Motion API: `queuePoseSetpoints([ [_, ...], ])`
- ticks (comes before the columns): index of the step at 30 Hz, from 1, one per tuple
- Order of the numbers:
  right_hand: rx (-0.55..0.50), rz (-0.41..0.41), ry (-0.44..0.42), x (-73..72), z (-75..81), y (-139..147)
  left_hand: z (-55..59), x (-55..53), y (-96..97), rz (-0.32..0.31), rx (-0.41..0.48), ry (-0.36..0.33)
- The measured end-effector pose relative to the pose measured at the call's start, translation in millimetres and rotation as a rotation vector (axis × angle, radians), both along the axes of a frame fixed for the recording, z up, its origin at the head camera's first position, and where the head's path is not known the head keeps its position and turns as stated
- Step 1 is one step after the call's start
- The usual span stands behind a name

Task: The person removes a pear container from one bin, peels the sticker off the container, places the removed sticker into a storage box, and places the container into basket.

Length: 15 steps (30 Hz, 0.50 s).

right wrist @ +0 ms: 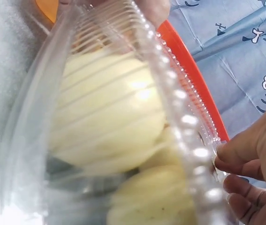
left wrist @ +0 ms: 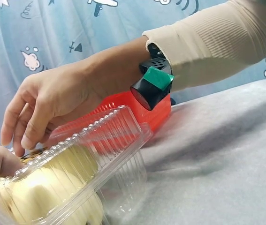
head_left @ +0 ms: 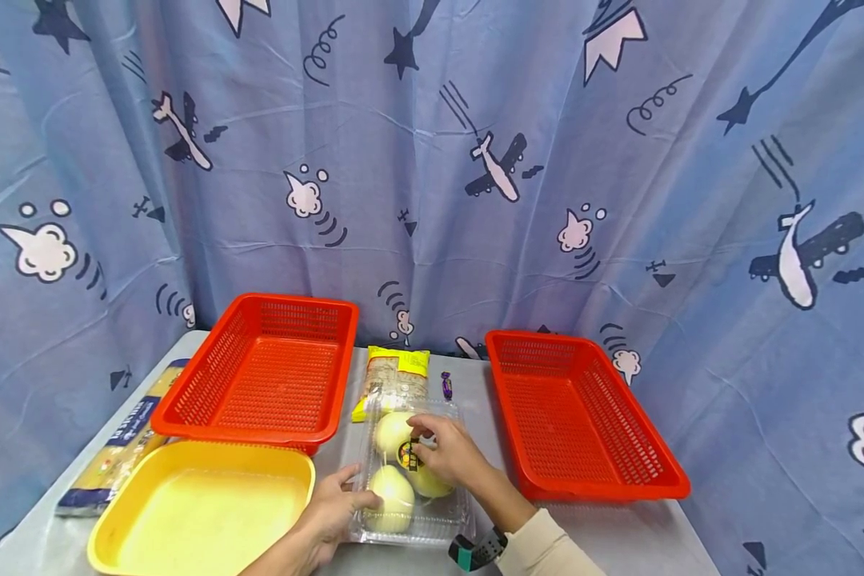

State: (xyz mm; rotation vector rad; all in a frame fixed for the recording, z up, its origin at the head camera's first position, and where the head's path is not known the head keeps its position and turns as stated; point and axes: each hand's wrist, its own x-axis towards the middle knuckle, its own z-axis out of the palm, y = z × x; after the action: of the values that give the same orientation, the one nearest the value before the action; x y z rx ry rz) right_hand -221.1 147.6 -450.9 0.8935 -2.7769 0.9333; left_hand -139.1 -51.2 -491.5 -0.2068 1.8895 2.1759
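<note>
A clear plastic clamshell box sits at the table's front middle, with three round, pale yellow fruits inside. My left hand grips its left side, thumb over the lid and fingers along the edge. Above the lid, my right hand reaches in from the right with bent, spread fingers. Its fingertips come right at a small black and yellow label on top. In the left wrist view, the right hand hangs over the ribbed lid; the left thumb lies on the near edge.
A yellow basin and a red basket stand to the left, beside a long packet. Another red basket is at the right. Behind the box lie a yellow bag and a purple-wrapped sweet. A patterned curtain hangs behind.
</note>
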Motion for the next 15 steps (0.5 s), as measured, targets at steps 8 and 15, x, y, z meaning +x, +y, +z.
queuePoseSetpoints([
  [8,0.012,-0.004,-0.003,-2.9,5.7,-4.9,0.2,0.1,-0.8,-0.003,0.000,0.003],
  [15,0.053,0.001,-0.009,-5.5,8.1,-7.4,-0.1,0.1,-1.0,-0.008,0.003,0.005],
])
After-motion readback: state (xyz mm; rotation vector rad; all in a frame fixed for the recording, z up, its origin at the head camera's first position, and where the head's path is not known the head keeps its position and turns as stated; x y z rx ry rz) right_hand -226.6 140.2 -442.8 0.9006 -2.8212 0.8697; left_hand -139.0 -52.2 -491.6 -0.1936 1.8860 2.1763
